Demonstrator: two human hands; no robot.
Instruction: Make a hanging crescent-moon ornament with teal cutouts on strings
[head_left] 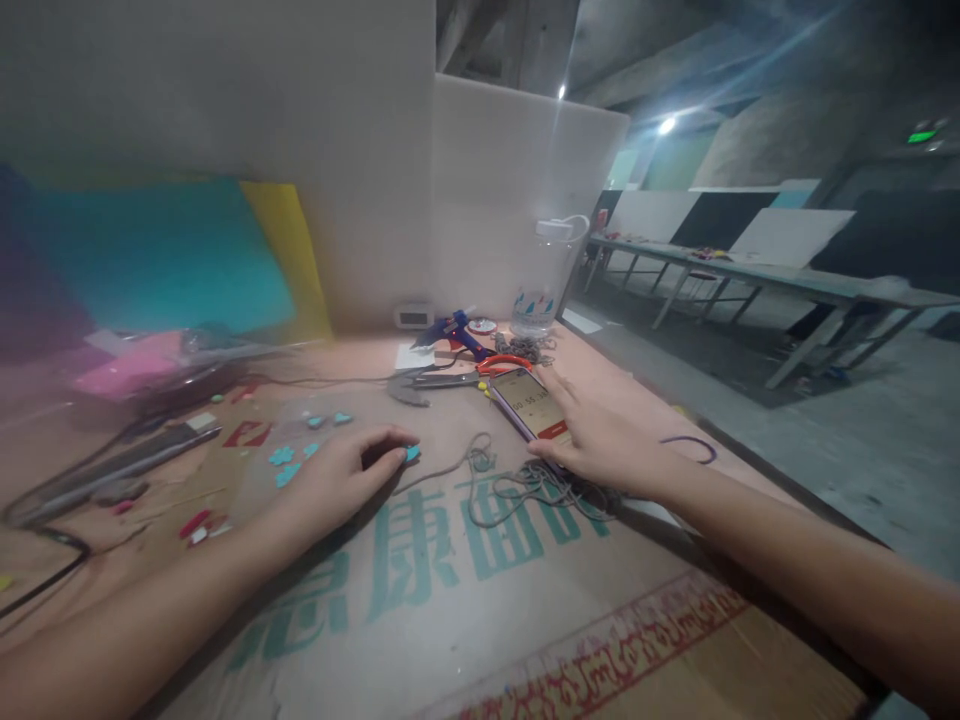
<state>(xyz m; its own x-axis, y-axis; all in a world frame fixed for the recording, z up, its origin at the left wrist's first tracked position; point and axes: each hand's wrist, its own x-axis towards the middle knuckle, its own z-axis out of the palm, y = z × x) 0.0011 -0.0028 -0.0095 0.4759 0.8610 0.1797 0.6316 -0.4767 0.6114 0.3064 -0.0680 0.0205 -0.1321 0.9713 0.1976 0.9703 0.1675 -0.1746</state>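
Observation:
My left hand [352,465] is low over the cardboard, thumb and forefinger pinched on a small teal piece [412,453]. A grey cord [442,472] runs from near that piece toward a loose tangle on the right. My right hand [600,430] grips a smartphone [534,405] along its right side, fingers near the top and thumb at the lower edge. Its lit screen shows a running timer and a red button. Under the phone's lower end lies the tangled cord [517,490]. Several teal flower-shaped pieces [282,456] rest to the left of my left hand.
Behind the phone are orange-handled pliers [499,366], scissors-like grey tool jaws [411,388], a blue glue gun [457,330] and a clear water bottle [534,290]. A pink bundle [135,365] and coloured sheets [172,255] stand at left. The table edge drops off at right.

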